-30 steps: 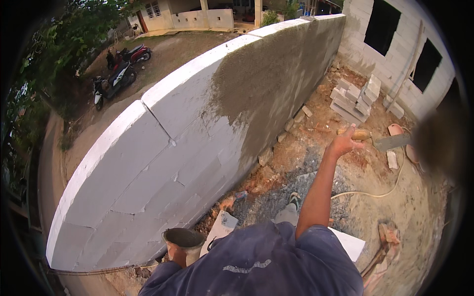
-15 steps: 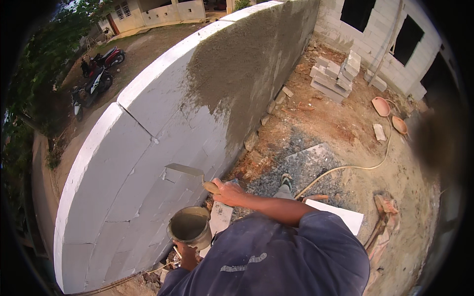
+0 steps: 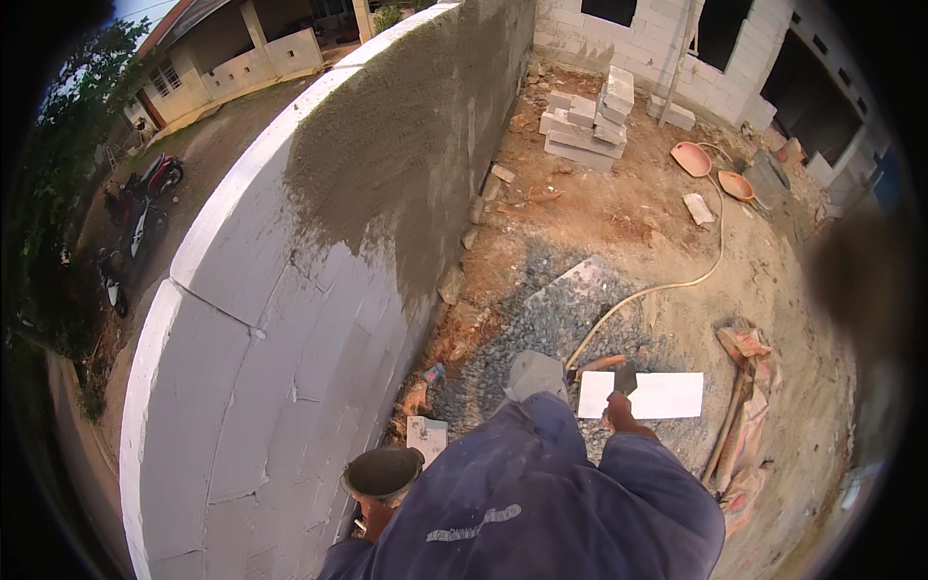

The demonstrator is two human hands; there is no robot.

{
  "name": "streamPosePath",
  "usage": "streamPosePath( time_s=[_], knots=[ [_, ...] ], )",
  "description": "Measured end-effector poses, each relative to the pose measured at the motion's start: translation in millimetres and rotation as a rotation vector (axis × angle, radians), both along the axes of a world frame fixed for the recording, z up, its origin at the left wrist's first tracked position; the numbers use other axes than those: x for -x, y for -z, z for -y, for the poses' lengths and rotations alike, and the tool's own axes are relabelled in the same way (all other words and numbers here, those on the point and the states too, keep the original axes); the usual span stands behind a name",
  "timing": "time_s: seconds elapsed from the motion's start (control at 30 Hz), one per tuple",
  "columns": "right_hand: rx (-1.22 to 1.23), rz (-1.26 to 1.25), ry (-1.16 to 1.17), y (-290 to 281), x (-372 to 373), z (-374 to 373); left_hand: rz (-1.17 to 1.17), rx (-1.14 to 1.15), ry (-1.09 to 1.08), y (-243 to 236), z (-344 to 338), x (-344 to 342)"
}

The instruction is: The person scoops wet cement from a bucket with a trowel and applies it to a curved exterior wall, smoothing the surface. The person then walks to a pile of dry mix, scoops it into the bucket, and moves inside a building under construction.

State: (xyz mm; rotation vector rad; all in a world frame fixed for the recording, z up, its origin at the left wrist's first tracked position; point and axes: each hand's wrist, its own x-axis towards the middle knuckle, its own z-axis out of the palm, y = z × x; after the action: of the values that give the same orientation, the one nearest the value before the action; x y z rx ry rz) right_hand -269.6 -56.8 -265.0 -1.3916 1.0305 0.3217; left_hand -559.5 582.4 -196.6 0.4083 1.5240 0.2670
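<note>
My left hand (image 3: 373, 514) grips a bucket (image 3: 401, 493) low beside the wall, close to my body. Grey stuff, likely mortar, shows dimly inside it. In my right hand (image 3: 620, 414) is a trowel (image 3: 626, 376), its blade pointing away from me over the edge of a white block (image 3: 672, 394) on the ground. Fingers wrap the trowel's handle and hide most of it. To the left curves a wall of pale blocks (image 3: 280, 387); its far stretch is coated with wet-looking grey-brown plaster (image 3: 377, 155).
A smaller block (image 3: 427, 437) lies by the wall's foot. Gravel (image 3: 503, 348) and a hose (image 3: 667, 287) cover the ground ahead. Farther off are stacked blocks (image 3: 590, 126) and two orange basins (image 3: 691, 159). A torn sack (image 3: 749, 416) lies right; motorbikes (image 3: 145, 208) stand beyond the wall.
My right hand has swung the trowel away from the wall, rightward to the white block. The bucket stays in my left hand, slightly lower and more tilted. My view has shifted right.
</note>
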Motion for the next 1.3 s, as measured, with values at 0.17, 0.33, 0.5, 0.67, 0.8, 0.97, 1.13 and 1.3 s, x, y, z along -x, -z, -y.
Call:
streamPosePath(
  time_s=[0.17,0.33,0.5,0.67,0.8,0.97,1.13,1.3],
  knots=[
    [0.525,-0.219,-0.507,36,38,13,-0.016,-0.039,0.166,-12,-14,-29],
    [0.56,-0.161,-0.387,44,84,-1,-0.071,0.026,0.403,-29,0,-87],
    [0.291,-0.423,-0.34,-7,41,-56,-0.084,-0.022,0.522,-51,8,-167],
    [0.203,-0.491,-0.581,-51,16,-27,-0.095,-0.04,0.623,-72,36,-263],
    [0.055,-0.484,-0.375,-84,-22,22,-0.071,-0.178,0.818,-85,42,-365],
    [0.027,-0.303,-0.072,-136,-94,116,0.013,-0.043,0.487,-118,89,-502],
    [0.686,0.18,0.125,-125,-118,191,0.134,-0.053,0.649,-128,165,-599],
    [0.965,0.256,0.366,-263,-121,160,0.13,-0.062,0.624,-150,245,-649]
  ],
)
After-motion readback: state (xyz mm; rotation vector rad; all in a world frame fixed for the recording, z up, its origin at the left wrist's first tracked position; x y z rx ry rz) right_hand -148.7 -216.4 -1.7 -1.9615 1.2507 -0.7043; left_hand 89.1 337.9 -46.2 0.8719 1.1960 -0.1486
